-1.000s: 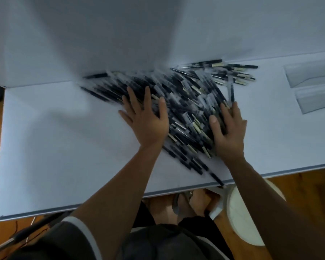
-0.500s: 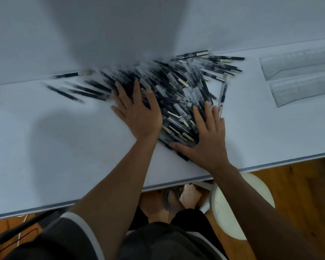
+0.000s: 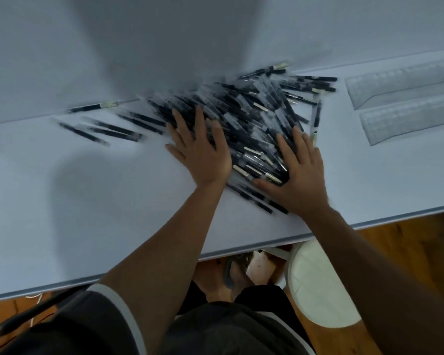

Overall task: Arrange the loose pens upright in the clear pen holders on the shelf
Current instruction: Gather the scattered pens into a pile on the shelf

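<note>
A heap of several black pens (image 3: 251, 116) with clear caps lies on the white shelf (image 3: 75, 201), against the back wall. My left hand (image 3: 200, 152) lies flat with straight fingers on the heap's left side. My right hand (image 3: 300, 175) lies flat on its right front corner, fingers spread, covering a few pens. A few stray pens (image 3: 105, 129) lie apart to the left. Two clear pen holders (image 3: 405, 98) lie on their sides at the far right.
The shelf's front edge (image 3: 267, 244) runs just below my wrists. Beneath it are a white round stool (image 3: 318, 285), my feet and a wooden floor. A dark cable (image 3: 31, 316) crosses the lower left corner.
Both hands slid over the heap, the right one moving to its front corner with the thumb spread. Several pens scattered out to the left. The view shifted left and down.
</note>
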Action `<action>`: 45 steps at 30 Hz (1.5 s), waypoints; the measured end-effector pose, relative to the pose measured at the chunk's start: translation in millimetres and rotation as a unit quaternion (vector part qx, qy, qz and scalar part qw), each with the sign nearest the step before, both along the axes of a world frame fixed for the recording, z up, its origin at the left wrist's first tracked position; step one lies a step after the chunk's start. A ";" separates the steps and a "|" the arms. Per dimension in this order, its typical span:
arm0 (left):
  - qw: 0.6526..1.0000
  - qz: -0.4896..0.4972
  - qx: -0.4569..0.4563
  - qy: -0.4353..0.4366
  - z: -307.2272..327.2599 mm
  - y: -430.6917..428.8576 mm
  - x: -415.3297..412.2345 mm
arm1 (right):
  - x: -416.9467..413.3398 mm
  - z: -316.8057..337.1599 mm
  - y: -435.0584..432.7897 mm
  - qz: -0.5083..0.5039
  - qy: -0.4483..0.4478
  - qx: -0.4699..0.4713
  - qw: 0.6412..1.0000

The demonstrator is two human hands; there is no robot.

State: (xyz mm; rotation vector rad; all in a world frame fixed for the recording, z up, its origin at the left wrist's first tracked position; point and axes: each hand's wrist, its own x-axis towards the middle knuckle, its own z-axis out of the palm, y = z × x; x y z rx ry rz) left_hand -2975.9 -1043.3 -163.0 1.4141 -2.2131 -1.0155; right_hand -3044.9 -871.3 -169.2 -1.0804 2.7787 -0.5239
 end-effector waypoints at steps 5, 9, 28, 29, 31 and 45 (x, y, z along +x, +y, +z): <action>0.997 -0.008 -0.024 0.068 16.0 -31.9 46.0 | 1.2 -0.9 0.6 0.004 0.023 -0.017 1.000; 0.985 0.109 -0.126 -0.036 9.7 -127.2 90.5 | 1.8 1.0 -3.0 0.012 0.023 -0.016 1.000; 0.984 0.143 -0.055 -0.089 -2.2 -196.6 82.0 | 4.5 8.2 -13.2 -0.010 0.003 0.001 1.000; 0.985 0.123 -0.053 -0.108 -4.4 -188.2 80.0 | 4.5 7.7 -13.0 -0.009 0.005 0.002 1.000; 0.987 0.058 -0.056 -0.140 -8.6 -164.1 75.3 | 4.7 7.0 -12.4 -0.007 0.007 0.002 1.000; 0.982 0.051 -0.151 -0.105 -10.1 -208.2 110.0 | 5.5 1.7 -10.9 -0.017 0.008 -0.012 1.000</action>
